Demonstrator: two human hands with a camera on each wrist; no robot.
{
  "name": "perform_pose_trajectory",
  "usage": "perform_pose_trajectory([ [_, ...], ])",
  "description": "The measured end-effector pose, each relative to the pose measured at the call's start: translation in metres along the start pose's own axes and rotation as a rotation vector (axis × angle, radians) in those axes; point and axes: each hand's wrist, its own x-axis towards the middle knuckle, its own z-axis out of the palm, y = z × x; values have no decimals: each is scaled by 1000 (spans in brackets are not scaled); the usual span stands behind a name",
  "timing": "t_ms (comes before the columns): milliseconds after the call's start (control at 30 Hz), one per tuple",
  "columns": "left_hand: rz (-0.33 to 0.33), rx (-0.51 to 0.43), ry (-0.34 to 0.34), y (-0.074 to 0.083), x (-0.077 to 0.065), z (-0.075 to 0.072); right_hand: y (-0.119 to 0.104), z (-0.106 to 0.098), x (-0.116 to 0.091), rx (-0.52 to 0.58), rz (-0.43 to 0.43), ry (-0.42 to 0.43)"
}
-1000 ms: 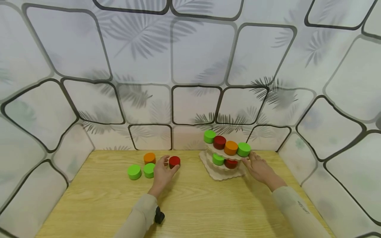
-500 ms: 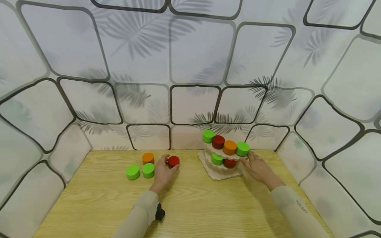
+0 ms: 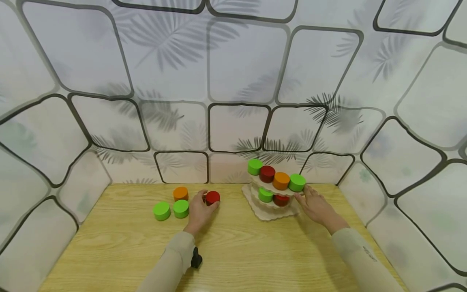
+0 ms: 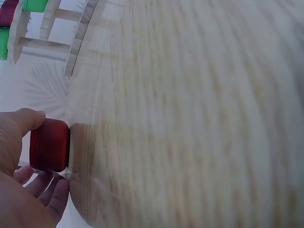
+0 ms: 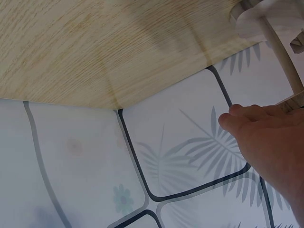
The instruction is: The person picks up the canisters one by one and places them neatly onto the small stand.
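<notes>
In the head view my left hand (image 3: 200,211) has its thumb and fingers round the sides of a red round tin (image 3: 213,197) at table level. The left wrist view shows the thumb on one side of the red tin (image 4: 50,145) and the fingers on the other. My right hand (image 3: 319,206), fingers fairly straight, touches the right edge of a tiered wooden stand (image 3: 268,214) with wavy rims. Its top tier carries a row of tins: green (image 3: 255,166), dark red (image 3: 267,174), orange (image 3: 281,181) and green (image 3: 297,183). Below sit another green tin (image 3: 265,195) and red tin (image 3: 281,200).
Left of my left hand stand an orange tin (image 3: 180,194) and two green tins, one nearer (image 3: 181,209) and one farther left (image 3: 161,211). A patterned wall (image 3: 240,129) encloses the wooden table (image 3: 233,259) at the back and both sides.
My left fingers and thumb have closed in slightly round the red tin, which stays in place. The right hand keeps its place at the stand. The head view has shifted a little.
</notes>
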Motion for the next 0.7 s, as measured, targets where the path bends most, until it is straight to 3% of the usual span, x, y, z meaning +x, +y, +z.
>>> perform_pose_trajectory([
  [467,30,16,-7,-2,0,1,1,1,1,14,11,-8],
  [700,51,-41,-26,1,0,3,1,2,1,6,4,-2],
])
